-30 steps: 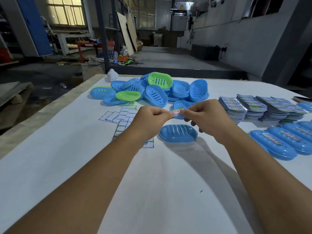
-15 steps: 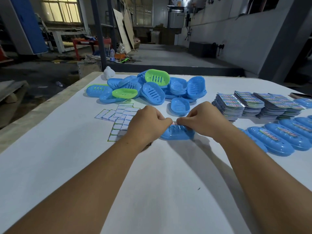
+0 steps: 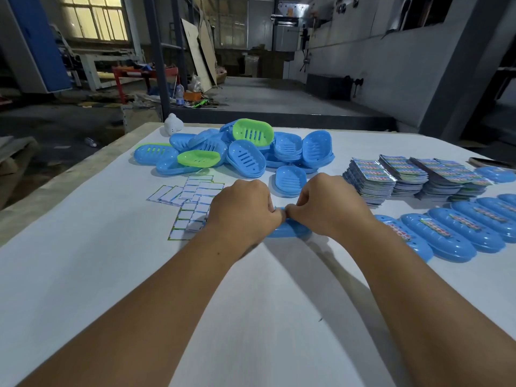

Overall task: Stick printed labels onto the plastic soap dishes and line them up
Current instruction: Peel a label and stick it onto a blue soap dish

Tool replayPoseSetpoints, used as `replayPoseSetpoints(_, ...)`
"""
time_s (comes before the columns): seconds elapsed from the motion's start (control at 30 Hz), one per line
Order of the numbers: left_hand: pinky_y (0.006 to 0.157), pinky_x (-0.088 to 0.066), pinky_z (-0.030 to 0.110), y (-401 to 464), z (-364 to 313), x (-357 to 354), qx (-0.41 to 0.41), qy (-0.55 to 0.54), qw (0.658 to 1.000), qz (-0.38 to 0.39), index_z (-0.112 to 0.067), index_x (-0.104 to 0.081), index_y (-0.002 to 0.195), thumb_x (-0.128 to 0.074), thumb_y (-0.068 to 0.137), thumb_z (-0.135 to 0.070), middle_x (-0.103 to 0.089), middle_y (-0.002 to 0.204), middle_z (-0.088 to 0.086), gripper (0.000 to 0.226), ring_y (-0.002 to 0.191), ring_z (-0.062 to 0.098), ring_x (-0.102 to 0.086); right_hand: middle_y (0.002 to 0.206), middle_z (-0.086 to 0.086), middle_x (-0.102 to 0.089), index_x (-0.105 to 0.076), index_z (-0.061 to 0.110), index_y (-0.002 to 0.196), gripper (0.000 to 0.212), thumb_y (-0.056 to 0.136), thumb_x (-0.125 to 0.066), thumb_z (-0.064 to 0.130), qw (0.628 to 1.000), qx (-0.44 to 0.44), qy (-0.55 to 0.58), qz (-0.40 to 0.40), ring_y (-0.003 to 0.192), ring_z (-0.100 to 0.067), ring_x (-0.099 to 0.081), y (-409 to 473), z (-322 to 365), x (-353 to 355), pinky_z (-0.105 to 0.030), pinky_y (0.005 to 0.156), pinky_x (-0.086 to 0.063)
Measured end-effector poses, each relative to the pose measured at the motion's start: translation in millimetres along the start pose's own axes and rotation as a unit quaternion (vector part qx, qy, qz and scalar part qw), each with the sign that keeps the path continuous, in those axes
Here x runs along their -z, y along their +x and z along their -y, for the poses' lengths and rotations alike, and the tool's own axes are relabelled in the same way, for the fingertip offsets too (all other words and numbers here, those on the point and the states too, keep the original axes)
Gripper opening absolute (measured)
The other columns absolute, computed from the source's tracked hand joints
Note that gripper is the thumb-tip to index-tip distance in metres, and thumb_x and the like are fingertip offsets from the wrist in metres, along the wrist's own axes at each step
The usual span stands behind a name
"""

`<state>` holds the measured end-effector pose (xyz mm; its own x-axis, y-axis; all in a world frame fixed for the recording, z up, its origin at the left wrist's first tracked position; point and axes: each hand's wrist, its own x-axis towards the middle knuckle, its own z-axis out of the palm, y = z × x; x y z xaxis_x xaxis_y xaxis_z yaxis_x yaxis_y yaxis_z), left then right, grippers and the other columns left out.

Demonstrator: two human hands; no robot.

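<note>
We find both hands meeting over one blue dish (image 3: pixel 290 231) that lies on the table (image 3: pixel 251 317) near its middle. The left hand (image 3: pixel 241 209) and the right hand (image 3: pixel 326 203) have their fingers curled down onto the top of the dish, fingertips touching each other at its centre. The label under them is hidden, so we cannot tell whether they pinch it or only press the dish; most of the dish is covered as well.

Toward the far edge lies a heap of dishes (image 3: pixel 245 152), blue with two green ones. One single dish (image 3: pixel 290 177) sits just behind the hands. Left of the hands, spent backing sheets (image 3: pixel 192 202) are scattered. Toward the right edge, stacks of labels (image 3: pixel 391 174) stand side by side; nearer us on that side, a row of labelled dishes (image 3: pixel 452 233) lies lined up, each touching the next.
</note>
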<state>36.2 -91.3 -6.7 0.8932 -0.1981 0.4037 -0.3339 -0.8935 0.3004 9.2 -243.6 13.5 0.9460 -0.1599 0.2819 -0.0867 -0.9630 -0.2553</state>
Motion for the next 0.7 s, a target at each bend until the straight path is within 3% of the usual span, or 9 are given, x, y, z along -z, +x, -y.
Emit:
replayPoseSetpoints(0.1, 0.064, -0.043, 0.032, 0.8, -1.3, 1.5, -0.015, 0.056, 0.998, -0.023, -0.023, -0.065, 0.084, -0.066, 0.075, -0.063, -0.064, 0.087, 0.001, 0.040, 0.082, 0.026, -0.062, 0.082, -0.005, -0.065, -0.068, 0.018, 0.080, 0.040, 0.074, -0.072, 0.058, 1.000, 0.000, -0.027, -0.002, 0.075, -0.024, -0.061, 1.6, -2.5, 0.8, -0.028, 0.058, -0.041)
replayPoseSetpoints(0.17, 0.063, -0.041, 0.032, -0.2, 2.4, 3.7, 0.007, 0.056, 0.998, -0.019, -0.023, -0.063, 0.084, -0.065, 0.075, -0.067, -0.062, 0.085, 0.000, 0.045, 0.080, 0.025, -0.059, 0.081, -0.003, -0.065, -0.068, 0.019, 0.081, 0.046, 0.073, -0.072, 0.065, 1.000, -0.011, -0.027, 0.004, 0.075, -0.022, -0.062, 2.0, -6.5, 1.1, -0.028, 0.054, -0.040)
replayPoseSetpoints(0.27, 0.066, -0.041, 0.032, -2.7, 12.4, 5.2, 0.073, -0.011, 0.997, 0.027, -0.023, -0.056, 0.075, -0.059, 0.085, -0.061, -0.063, 0.084, -0.004, 0.039, 0.084, 0.024, -0.061, 0.068, 0.002, -0.067, -0.070, 0.020, 0.069, 0.040, 0.075, -0.072, 0.059, 0.998, -0.033, 0.038, 0.038, 0.069, -0.017, -0.063, 2.0, -12.5, 1.1, -0.027, 0.051, -0.040)
replayPoseSetpoints(0.33, 0.069, -0.044, 0.033, -2.5, 19.1, 6.8, 0.113, -0.082, 0.990, 0.033, -0.021, -0.056, 0.075, -0.051, 0.092, -0.057, -0.064, 0.081, -0.004, 0.040, 0.084, 0.026, -0.062, 0.069, 0.001, -0.068, -0.070, 0.017, 0.074, 0.035, 0.082, -0.069, 0.051, 0.994, -0.033, 0.096, 0.032, 0.071, -0.021, -0.063, 4.2, -15.8, 2.3, -0.030, 0.055, -0.043)
replayPoseSetpoints(0.43, 0.072, -0.047, 0.036, 1.2, 27.6, 9.5, 0.131, -0.092, 0.987, 0.007, -0.020, -0.056, 0.080, -0.041, 0.097, -0.050, -0.066, 0.083, 0.000, 0.038, 0.085, 0.028, -0.061, 0.095, 0.014, -0.070, -0.073, 0.024, 0.101, 0.023, 0.088, -0.069, 0.042, 0.986, 0.037, 0.159, 0.020, 0.090, -0.011, -0.064, 3.6, -13.9, 4.8, -0.028, 0.075, -0.047)
replayPoseSetpoints(0.53, 0.072, -0.044, 0.035, 3.0, 32.2, 6.1, 0.124, -0.060, 0.990, -0.006, -0.022, -0.057, 0.084, -0.043, 0.097, -0.048, -0.065, 0.089, 0.000, 0.032, 0.086, 0.028, -0.059, 0.122, 0.020, -0.064, -0.062, 0.036, 0.130, 0.049, 0.083, -0.075, 0.038, 0.967, 0.138, 0.172, 0.131, 0.109, -0.001, -0.059, -5.9, 0.1, 4.1, -0.023, 0.091, -0.046)
replayPoseSetpoints(0.7, 0.071, -0.040, 0.032, 3.9, 33.9, 1.0, 0.122, -0.051, 0.991, -0.016, -0.028, -0.056, 0.082, -0.051, 0.092, -0.051, -0.064, 0.086, -0.004, 0.026, 0.083, 0.025, -0.057, 0.114, 0.020, -0.058, -0.060, 0.046, 0.127, 0.044, 0.084, -0.068, 0.047, 0.974, 0.157, 0.060, 0.153, 0.096, -0.009, -0.056, -11.3, 3.1, 11.3, -0.025, 0.081, -0.045)
